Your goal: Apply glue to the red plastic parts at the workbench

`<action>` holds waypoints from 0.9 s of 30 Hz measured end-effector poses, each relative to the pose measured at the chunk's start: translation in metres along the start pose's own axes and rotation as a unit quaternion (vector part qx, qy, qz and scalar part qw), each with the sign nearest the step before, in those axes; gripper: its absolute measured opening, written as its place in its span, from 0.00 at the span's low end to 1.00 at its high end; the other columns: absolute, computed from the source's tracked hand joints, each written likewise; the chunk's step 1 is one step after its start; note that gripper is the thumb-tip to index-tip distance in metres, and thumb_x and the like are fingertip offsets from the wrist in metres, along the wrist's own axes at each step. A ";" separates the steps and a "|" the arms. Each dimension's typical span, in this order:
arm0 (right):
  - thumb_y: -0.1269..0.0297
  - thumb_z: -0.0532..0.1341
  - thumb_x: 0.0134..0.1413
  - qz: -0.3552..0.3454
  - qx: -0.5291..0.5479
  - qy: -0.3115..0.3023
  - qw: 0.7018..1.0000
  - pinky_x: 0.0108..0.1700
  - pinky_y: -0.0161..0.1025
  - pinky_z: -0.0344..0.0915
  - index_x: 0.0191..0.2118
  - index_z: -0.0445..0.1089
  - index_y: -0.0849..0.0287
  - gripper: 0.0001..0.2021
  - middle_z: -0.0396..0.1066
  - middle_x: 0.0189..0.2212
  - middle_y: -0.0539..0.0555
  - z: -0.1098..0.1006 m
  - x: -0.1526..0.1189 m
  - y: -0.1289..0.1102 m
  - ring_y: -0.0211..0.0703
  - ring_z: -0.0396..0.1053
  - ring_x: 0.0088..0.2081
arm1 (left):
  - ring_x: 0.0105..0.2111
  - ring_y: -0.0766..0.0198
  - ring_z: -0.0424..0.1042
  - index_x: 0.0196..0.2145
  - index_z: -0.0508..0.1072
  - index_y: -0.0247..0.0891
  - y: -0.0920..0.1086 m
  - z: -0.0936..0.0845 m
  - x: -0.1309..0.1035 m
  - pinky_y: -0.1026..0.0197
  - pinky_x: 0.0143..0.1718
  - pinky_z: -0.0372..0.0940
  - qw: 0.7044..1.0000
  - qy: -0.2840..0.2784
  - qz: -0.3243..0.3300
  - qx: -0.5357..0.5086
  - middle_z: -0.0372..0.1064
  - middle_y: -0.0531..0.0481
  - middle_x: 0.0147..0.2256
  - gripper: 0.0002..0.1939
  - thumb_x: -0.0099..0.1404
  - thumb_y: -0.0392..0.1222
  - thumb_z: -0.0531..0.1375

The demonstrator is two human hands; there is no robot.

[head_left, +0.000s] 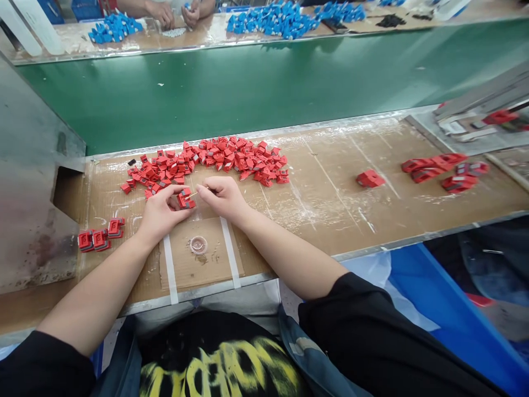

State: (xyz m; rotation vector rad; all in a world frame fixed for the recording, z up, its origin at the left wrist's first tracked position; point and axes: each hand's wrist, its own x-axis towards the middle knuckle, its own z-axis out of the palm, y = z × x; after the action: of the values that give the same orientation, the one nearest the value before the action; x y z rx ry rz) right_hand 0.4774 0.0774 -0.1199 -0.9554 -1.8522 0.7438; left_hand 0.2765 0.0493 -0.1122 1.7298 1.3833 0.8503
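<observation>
A red plastic part [185,199] is held between the thumb and fingers of my left hand [162,212], which are closed on it. Pinched in my right hand [222,197] is a thin pale stick [192,194], its tip touching or close to that part. Just beyond both hands lies a wide heap of small red pieces [225,154]. Nearer to me, a small round clear dish [198,245] sits on a cardboard piece [182,270] between two white tape strips. Several red and grey parts [99,239] stand at the left.
A metal housing [33,176] rises at the left. More red parts [432,167] lie on the cardboard-covered table [322,193] at the right. Behind a green panel [256,82], another person's hands [177,14] work beside blue pieces [273,19]. A blue bin [450,309] is below right.
</observation>
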 end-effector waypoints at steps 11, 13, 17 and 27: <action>0.54 0.56 0.65 0.000 0.037 -0.021 0.999 0.28 0.37 0.43 0.22 0.46 0.56 0.24 0.43 0.20 0.45 0.000 0.001 -0.005 0.33 0.44 0.24 | 0.28 0.65 0.72 0.50 0.79 0.41 -0.001 0.000 0.000 0.63 0.35 0.68 1.000 0.000 0.017 0.021 0.75 0.55 0.32 0.24 0.54 0.41 0.71; 0.54 0.56 0.65 0.003 0.040 -0.034 0.999 0.28 0.37 0.42 0.21 0.46 0.56 0.24 0.43 0.20 0.45 0.001 0.001 -0.003 0.33 0.45 0.24 | 0.28 0.66 0.72 0.49 0.79 0.41 -0.001 0.000 0.000 0.63 0.34 0.67 1.000 0.002 0.018 0.017 0.75 0.55 0.32 0.24 0.54 0.40 0.71; 0.56 0.58 0.64 0.013 0.043 -0.005 0.999 0.29 0.37 0.42 0.21 0.46 0.56 0.24 0.42 0.20 0.45 -0.004 0.001 -0.003 0.33 0.43 0.23 | 0.27 0.65 0.72 0.49 0.78 0.41 -0.004 0.002 0.001 0.63 0.33 0.66 1.000 0.003 0.016 0.006 0.74 0.56 0.29 0.24 0.53 0.43 0.73; 0.56 0.58 0.69 -0.123 0.054 -0.416 0.899 0.29 0.37 0.47 0.20 0.51 0.58 0.27 0.48 0.19 0.45 -0.025 -0.003 -0.025 0.33 0.47 0.22 | 0.29 0.70 0.73 0.56 0.73 0.43 -0.014 -0.002 0.006 0.66 0.28 0.69 0.972 0.180 0.052 -0.141 0.74 0.45 0.53 0.30 0.58 0.47 0.74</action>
State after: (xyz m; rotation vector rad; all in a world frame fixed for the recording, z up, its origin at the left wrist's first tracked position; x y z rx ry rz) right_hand 0.4926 0.0646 -0.0908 -0.3043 -2.5606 1.1952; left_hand 0.2696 0.0569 -0.1232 1.4866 1.3257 1.4022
